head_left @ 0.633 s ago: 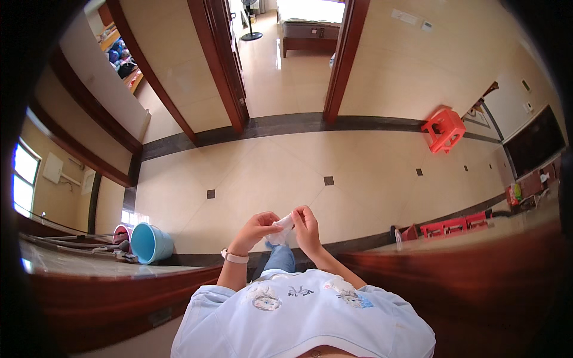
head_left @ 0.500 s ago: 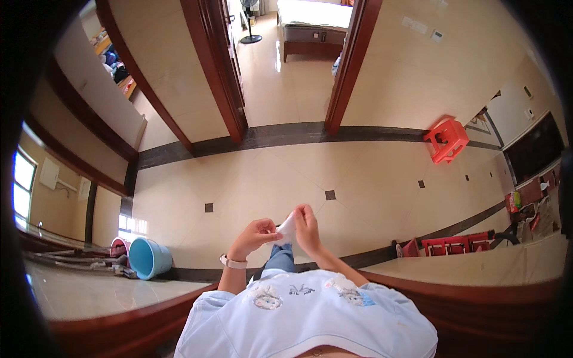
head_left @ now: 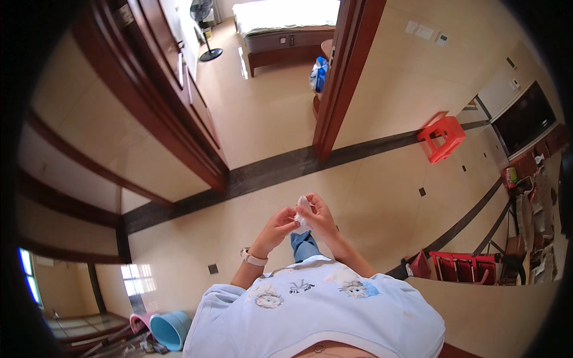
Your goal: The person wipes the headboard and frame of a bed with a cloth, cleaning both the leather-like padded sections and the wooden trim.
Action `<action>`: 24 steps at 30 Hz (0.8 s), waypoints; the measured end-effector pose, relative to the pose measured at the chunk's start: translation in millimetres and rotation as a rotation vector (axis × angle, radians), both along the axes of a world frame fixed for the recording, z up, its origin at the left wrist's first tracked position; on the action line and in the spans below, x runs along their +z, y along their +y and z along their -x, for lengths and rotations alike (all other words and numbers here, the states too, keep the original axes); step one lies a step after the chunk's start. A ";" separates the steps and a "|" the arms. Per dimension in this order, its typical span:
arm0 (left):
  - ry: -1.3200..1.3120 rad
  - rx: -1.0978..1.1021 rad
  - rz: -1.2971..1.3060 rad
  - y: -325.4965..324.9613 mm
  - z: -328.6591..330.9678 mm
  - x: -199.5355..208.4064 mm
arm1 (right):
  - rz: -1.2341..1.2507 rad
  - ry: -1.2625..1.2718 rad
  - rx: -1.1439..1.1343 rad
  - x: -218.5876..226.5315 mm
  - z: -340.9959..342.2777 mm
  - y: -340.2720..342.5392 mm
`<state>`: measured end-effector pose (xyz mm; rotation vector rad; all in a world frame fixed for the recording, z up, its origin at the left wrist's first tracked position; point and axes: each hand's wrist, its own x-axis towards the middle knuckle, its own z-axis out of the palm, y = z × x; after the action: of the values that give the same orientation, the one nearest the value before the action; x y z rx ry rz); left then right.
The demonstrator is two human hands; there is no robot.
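A small, crumpled white piece that looks like a tissue (head_left: 303, 222) is bunched between my two hands, in front of my body. My left hand (head_left: 277, 229) pinches its lower left side, fingers bent, with a pale watch band on the wrist. On the other side, my right hand (head_left: 320, 217) grips it with curled fingers, and part of the white piece sticks up past them. The two hands are close together above the tiled floor. Some fingertips are hidden behind the tissue.
An open doorway with a dark red frame (head_left: 346, 83) leads to a room with a bed (head_left: 286, 45) and a standing fan (head_left: 206, 36). A red plastic stool (head_left: 443, 138) stands by the wall. Blue bucket (head_left: 170, 330) at lower left; red folded frame (head_left: 462, 267) at lower right.
My view has turned and come nearer to the doorway. The white piece, stretched between my hands before, is now bunched up, and my hands sit slightly higher and closer together.
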<state>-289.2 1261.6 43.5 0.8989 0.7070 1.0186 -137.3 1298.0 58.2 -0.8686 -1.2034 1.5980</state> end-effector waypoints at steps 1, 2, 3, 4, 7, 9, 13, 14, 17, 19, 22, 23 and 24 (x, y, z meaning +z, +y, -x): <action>0.032 0.017 -0.004 28.0 5.3 0.5 | 0.027 -0.050 0.037 -2.6 -1.8 28.2; 0.066 -0.006 0.008 55.9 13.6 1.0 | 0.060 -0.079 0.091 -6.6 -2.1 57.1; 0.097 -0.024 0.018 85.5 21.9 7.1 | 0.090 -0.111 0.148 -5.8 -3.4 88.7; 0.129 -0.040 0.027 114.8 29.6 14.0 | 0.119 -0.143 0.208 -4.1 -3.5 120.5; 0.120 -0.138 0.063 195.5 63.5 35.9 | 0.157 -0.063 0.267 20.0 11.5 206.6; 0.161 -0.163 0.077 244.7 93.7 56.6 | 0.145 -0.015 0.368 36.2 21.8 265.5; 0.068 -0.145 0.155 336.4 150.3 49.7 | 0.241 -0.069 0.552 28.3 52.7 375.1; 0.100 -0.161 0.196 355.6 165.3 47.0 | 0.221 -0.043 0.565 24.7 67.0 398.6; 0.219 -0.199 0.171 432.7 196.7 36.5 | 0.094 0.029 0.373 8.2 112.5 477.8; 0.370 -0.172 0.126 490.7 212.1 17.4 | 0.077 0.043 0.301 0.1 147.1 524.6; 0.410 -0.083 -0.206 588.3 214.5 28.6 | -0.033 -0.156 0.142 6.7 189.6 592.8; 0.408 -0.053 -0.330 612.3 213.4 32.6 | -0.111 -0.308 0.104 12.1 199.4 613.0; 0.425 -0.052 -0.297 642.7 217.7 35.2 | -0.205 -0.450 0.066 20.1 211.0 640.2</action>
<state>-506.9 1904.3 78.6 1.4113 0.8927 0.9071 -348.3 1938.3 78.3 -1.0965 -1.6929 1.3352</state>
